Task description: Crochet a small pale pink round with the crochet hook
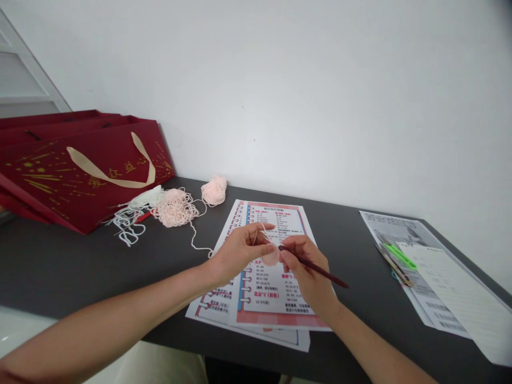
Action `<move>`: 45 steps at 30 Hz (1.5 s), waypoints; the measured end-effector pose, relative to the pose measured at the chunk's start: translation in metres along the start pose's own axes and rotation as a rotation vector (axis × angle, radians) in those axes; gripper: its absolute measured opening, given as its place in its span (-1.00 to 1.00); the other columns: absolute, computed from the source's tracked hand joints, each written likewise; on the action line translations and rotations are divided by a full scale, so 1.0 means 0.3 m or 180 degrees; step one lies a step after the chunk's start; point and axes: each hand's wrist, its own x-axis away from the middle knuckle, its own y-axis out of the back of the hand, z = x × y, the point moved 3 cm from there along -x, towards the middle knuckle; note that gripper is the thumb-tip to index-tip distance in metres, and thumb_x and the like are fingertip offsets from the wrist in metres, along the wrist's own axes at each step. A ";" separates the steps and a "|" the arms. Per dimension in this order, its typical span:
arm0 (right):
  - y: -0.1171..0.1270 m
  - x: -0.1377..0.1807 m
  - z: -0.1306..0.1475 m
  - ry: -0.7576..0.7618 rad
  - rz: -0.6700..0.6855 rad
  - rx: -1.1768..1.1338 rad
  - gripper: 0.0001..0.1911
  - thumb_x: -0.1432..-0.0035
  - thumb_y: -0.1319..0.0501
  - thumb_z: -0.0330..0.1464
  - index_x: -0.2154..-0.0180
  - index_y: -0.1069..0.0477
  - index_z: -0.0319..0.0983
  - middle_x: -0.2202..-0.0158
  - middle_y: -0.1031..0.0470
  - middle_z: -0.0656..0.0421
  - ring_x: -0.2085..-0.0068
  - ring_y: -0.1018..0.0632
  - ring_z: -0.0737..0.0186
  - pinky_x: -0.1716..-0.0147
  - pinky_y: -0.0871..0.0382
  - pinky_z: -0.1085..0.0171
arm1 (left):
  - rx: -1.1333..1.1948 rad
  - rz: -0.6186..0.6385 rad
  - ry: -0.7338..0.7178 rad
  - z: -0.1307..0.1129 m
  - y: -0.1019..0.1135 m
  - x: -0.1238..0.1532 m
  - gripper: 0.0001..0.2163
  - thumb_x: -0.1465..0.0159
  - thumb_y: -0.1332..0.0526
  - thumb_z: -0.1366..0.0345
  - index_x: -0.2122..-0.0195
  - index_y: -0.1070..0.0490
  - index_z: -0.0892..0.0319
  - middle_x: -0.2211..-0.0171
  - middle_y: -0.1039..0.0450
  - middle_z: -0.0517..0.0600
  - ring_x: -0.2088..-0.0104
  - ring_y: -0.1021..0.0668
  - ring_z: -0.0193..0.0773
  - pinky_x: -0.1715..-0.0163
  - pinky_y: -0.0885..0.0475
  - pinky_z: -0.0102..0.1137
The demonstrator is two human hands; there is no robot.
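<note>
Between my hands is a small pale pink crochet piece point(271, 257), above printed pattern sheets point(276, 314). My left hand point(240, 250) pinches its left edge between thumb and fingers, and a strand of yarn runs up over the index finger. In my right hand point(306, 266) is a crochet hook point(326, 273) with a dark red-brown handle, held like a pen. Its tip meets the piece near the left fingertips; the exact stitch is too small to tell. A pink yarn strand point(194, 237) trails from my left hand to a loose pink yarn heap point(175, 208).
A smaller pink yarn ball point(214, 190) lies by the wall, and tangled white yarn point(130, 216) rests before a dark red gift bag point(92, 170). To the right are papers point(452, 288) with a bright green tool point(400, 255) on the dark table point(168, 304).
</note>
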 end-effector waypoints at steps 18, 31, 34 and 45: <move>-0.028 -0.052 -0.016 -0.1302 0.0106 -0.2287 -0.93 -0.05 -0.29 -0.40 0.36 -0.48 -0.27 0.46 -0.55 0.16 0.50 -0.51 0.39 0.49 -0.42 0.41 | -0.0083 -0.0018 0.0064 -0.006 0.022 0.004 -0.47 -0.10 -0.30 0.35 -0.10 -0.19 0.28 0.45 -0.36 -0.13 0.42 -0.43 -0.39 0.34 -0.30 -0.40; 0.002 -0.068 -0.032 -0.1369 0.0232 -0.2149 -0.84 0.01 -0.32 -0.42 0.48 -0.33 -0.23 0.58 -0.45 0.26 0.60 -0.35 0.44 0.64 -0.26 0.43 | -0.0074 0.0230 0.0477 0.002 0.005 0.012 -0.47 -0.04 -0.31 0.41 -0.06 -0.23 0.25 0.51 -0.34 -0.17 0.47 -0.41 -0.39 0.39 -0.26 -0.40; 0.012 -0.075 -0.030 -0.1339 0.0230 -0.2089 -0.84 0.01 -0.31 -0.42 0.50 -0.31 -0.23 0.59 -0.43 0.26 0.62 -0.30 0.44 0.66 -0.18 0.43 | -0.0076 0.0239 0.0508 0.002 0.005 0.011 -0.48 -0.04 -0.31 0.41 -0.05 -0.24 0.25 0.50 -0.35 -0.16 0.46 -0.41 -0.39 0.39 -0.26 -0.41; 0.043 -0.068 -0.002 -0.0647 0.0277 -0.1039 -0.86 -0.04 -0.24 -0.43 0.50 -0.30 -0.23 0.59 -0.39 0.28 0.62 -0.32 0.42 0.63 -0.12 0.38 | -0.0188 0.0261 0.0585 0.014 0.012 0.007 -0.47 -0.03 -0.31 0.40 -0.05 -0.24 0.28 0.49 -0.38 -0.13 0.46 -0.44 -0.36 0.39 -0.29 -0.39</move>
